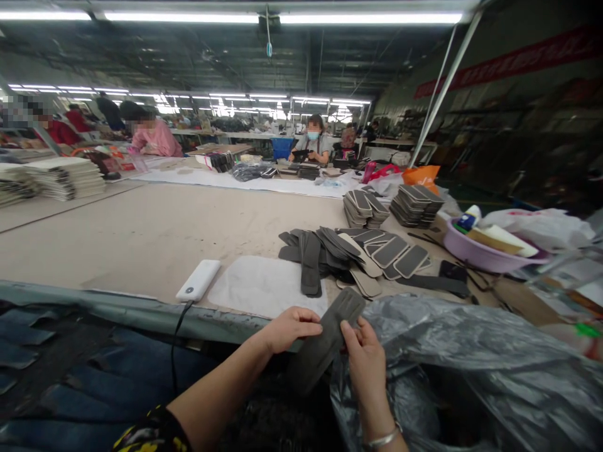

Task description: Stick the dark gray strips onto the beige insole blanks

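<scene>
A long dark grey pad with rounded ends point(325, 345) is held at a slant over the table's front edge. My left hand point(293, 328) grips its left side, thumb and fingers closed on it. On the opposite side my right hand point(365, 345) pinches the same pad. Just beyond lies a heap of loose dark pads point(311, 263), some resting on a white sheet point(259, 285). Light-edged grey pads point(391, 251) are spread to the right of that heap.
Stacked pads point(365, 208) stand farther back. A purple basin point(490, 251) holds a bottle and foam pieces. Grey plastic sheeting point(461, 333) covers the right front. A white power bank point(198, 280) with a black cable lies left. Co-workers point(313, 144) sit across the table.
</scene>
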Demonstrator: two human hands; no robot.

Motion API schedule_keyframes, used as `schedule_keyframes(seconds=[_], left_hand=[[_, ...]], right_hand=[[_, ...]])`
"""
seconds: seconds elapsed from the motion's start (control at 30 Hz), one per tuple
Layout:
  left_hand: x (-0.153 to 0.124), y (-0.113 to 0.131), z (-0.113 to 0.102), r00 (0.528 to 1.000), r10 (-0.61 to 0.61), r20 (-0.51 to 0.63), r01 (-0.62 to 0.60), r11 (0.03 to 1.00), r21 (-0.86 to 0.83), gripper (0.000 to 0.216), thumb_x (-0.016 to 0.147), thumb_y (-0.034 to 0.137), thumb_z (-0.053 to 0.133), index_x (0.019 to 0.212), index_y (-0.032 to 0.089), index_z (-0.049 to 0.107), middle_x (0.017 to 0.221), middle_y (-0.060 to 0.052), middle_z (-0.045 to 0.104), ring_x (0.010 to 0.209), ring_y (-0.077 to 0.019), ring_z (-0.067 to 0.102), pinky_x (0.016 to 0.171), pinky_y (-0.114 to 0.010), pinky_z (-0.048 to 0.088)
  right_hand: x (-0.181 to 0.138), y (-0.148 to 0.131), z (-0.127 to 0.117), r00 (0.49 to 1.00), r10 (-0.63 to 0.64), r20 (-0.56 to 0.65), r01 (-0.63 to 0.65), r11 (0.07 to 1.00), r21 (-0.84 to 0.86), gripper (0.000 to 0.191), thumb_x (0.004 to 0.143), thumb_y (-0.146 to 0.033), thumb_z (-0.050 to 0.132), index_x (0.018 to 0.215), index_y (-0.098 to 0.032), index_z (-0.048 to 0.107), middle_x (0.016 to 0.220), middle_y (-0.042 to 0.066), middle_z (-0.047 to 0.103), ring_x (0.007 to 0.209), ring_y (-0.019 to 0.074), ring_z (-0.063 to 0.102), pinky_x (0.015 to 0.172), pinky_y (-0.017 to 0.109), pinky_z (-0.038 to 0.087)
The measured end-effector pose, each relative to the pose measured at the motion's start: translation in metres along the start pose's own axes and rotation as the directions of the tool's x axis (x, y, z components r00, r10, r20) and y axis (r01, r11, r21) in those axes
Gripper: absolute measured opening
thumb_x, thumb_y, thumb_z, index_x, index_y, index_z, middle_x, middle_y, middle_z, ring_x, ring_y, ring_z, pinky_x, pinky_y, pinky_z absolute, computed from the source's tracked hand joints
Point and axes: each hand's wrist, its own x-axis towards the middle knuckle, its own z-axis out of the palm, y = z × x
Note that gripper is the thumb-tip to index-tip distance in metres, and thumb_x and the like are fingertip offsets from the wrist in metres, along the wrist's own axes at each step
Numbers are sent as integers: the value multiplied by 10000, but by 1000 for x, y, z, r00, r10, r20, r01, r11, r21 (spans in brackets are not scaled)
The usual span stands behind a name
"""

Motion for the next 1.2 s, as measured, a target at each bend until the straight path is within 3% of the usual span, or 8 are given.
schedule_keyframes(seconds=[0.2, 0.33, 0.5, 0.63, 0.8, 0.93, 1.1, 1.2], left_hand=[[12, -17, 1, 983, 27, -181, -32, 999, -22, 241, 642, 337, 699, 609, 117, 608, 470, 36, 471, 428, -57, 347, 444, -193, 236], [10, -23, -1, 991, -29, -131, 9, 988, -152, 289, 596, 362, 738, 642, 123, 581, 515, 13, 539, 440, -78, 431, 455, -194, 281], [5, -28, 0, 999, 3, -51, -20, 942, -335, 331, 534, 356, 776, 629, 133, 551, 553, -13, 580, 470, -114, 508, 493, -221, 354], [9, -23, -1, 991, -12, -130, -34, 937, -347, 329, 537, 340, 776, 618, 135, 532, 536, -2, 561, 452, -100, 485, 474, -211, 336], [12, -18, -7, 970, 3, -241, -60, 971, -231, 277, 623, 340, 727, 647, 115, 567, 518, 11, 528, 444, -71, 436, 446, -189, 285], [10, -22, -10, 984, -54, -169, 9, 966, -258, 244, 637, 309, 723, 659, 117, 574, 527, 12, 530, 451, -74, 458, 457, -186, 298], [6, -25, -5, 997, -79, -14, 67, 914, -399, 209, 633, 260, 728, 685, 111, 591, 590, -18, 576, 514, -103, 532, 519, -206, 370], [7, -22, -3, 998, -62, 13, 62, 894, -443, 221, 627, 261, 738, 705, 110, 596, 614, -30, 593, 540, -119, 559, 552, -225, 406]], right_hand=[[1, 15, -1, 988, 80, 134, -111, 963, 245, 569, 739, -491, 574, 1183, -147, 487, 727, 8, 618, 647, 144, 547, 632, 267, 451], [0, 18, 2, 987, 88, 133, -120, 960, 252, 657, 670, -402, 683, 1216, -124, 446, 616, -42, 572, 600, 124, 530, 627, 248, 432], [-3, 15, 11, 939, 176, 294, -292, 862, 414, 698, 698, -380, 671, 1291, -182, 361, 612, -51, 573, 527, 107, 505, 514, 216, 392], [-1, 15, 16, 926, 275, 260, -370, 801, 471, 584, 709, -510, 611, 1165, -169, 484, 610, -23, 592, 512, 118, 525, 474, 216, 408], [-4, 15, 16, 958, 168, 233, -254, 872, 419, 580, 703, -469, 638, 1175, -172, 480, 797, 21, 651, 731, 156, 595, 631, 255, 463], [-8, 10, 18, 974, 121, 193, -192, 892, 409, 575, 673, -334, 697, 1168, -137, 482, 700, -8, 630, 659, 132, 579, 668, 260, 448], [-13, 0, 19, 927, 178, 331, -349, 735, 581, 578, 676, -304, 678, 1198, -170, 471, 693, -20, 624, 585, 116, 567, 571, 227, 431], [-13, 0, 20, 905, 240, 352, -406, 737, 540, 609, 662, -336, 676, 1210, -163, 475, 747, 19, 656, 624, 149, 601, 552, 234, 444]])
